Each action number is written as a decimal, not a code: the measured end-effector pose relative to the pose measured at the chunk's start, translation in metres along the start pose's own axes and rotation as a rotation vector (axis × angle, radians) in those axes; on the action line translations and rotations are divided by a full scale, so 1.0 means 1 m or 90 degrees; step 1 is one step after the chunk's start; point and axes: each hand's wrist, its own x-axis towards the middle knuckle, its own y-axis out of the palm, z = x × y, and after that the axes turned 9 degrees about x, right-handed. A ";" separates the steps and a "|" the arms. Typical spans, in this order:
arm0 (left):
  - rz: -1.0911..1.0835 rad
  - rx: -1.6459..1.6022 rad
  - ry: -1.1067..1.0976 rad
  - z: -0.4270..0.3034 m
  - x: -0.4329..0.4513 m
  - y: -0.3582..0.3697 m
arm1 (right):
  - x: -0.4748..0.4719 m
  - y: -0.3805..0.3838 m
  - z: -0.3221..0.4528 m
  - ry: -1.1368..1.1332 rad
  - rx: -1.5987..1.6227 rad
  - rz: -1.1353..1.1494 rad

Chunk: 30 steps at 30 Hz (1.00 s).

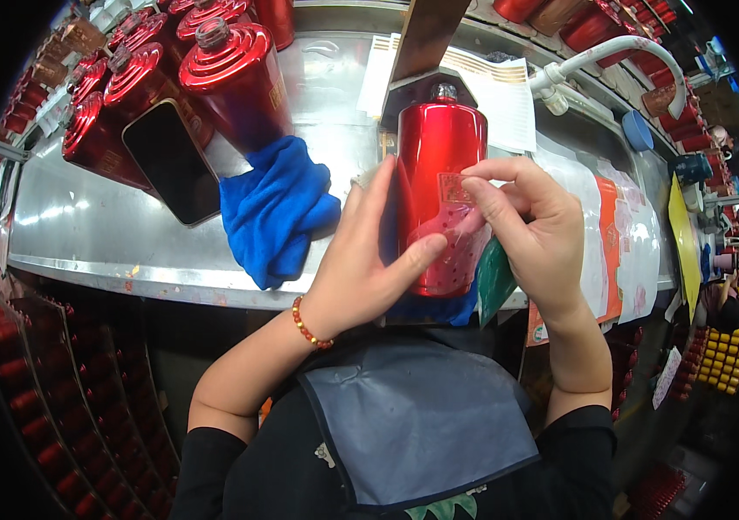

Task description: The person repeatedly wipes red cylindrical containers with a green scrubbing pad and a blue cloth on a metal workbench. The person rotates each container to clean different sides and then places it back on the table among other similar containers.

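Observation:
A glossy red bottle [438, 140] with a clear glass neck lies before me, its neck pointing away. My left hand [369, 250] steadies it, fingers along its left side and thumb across its lower part. Between thumb and forefinger of my right hand [525, 214] is the edge of a clear film decal [455, 188] with a square, seal-like gold mark. The film lies over or just above the bottle's lower right; whether it is stuck down I cannot tell. A green flat scraper [496, 281] shows under my right hand; its grip is hidden.
Several red bottles [233, 84] stand at the left of the metal table [57, 214], with a black phone [171, 162] leaning there. A blue cloth [278, 214] lies by my left hand. Printed sheets [577, 214] and a white curved pipe [629, 45] are on the right.

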 end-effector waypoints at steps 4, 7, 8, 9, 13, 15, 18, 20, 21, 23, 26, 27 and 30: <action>-0.030 -0.010 -0.004 0.006 0.006 0.005 | 0.002 -0.004 -0.005 -0.006 -0.047 -0.009; -0.047 -0.030 -0.008 0.007 0.008 0.007 | 0.009 -0.005 -0.015 -0.077 -0.069 -0.041; -0.043 -0.041 -0.016 0.007 0.010 0.006 | 0.011 -0.005 -0.019 -0.113 -0.068 -0.060; -0.038 -0.051 -0.024 0.006 0.011 0.005 | 0.013 -0.005 -0.020 -0.101 -0.065 -0.057; -0.047 -0.084 -0.025 0.013 0.011 0.006 | 0.014 -0.006 -0.021 -0.064 -0.025 -0.046; -0.027 -0.061 -0.028 0.013 0.008 0.006 | 0.014 -0.006 -0.020 -0.050 -0.002 -0.042; 0.008 -0.070 -0.034 0.014 0.007 0.006 | 0.014 -0.009 -0.017 -0.015 0.001 -0.020; 0.022 -0.078 -0.028 0.016 0.007 0.004 | 0.014 -0.013 -0.015 0.023 -0.016 0.019; 0.025 -0.078 -0.021 0.017 0.007 0.003 | 0.014 -0.013 -0.014 0.025 -0.017 0.021; 0.024 -0.104 -0.014 0.018 0.007 0.003 | 0.014 -0.013 -0.015 0.029 -0.020 0.026; 0.005 -0.218 -0.041 0.027 0.006 0.011 | 0.014 -0.013 -0.015 0.032 -0.018 0.023; -0.005 -0.283 -0.064 0.031 0.007 0.016 | 0.014 -0.014 -0.016 0.030 -0.014 0.022; -0.023 -0.315 -0.087 0.030 0.007 0.020 | 0.014 -0.012 -0.021 0.005 0.009 0.000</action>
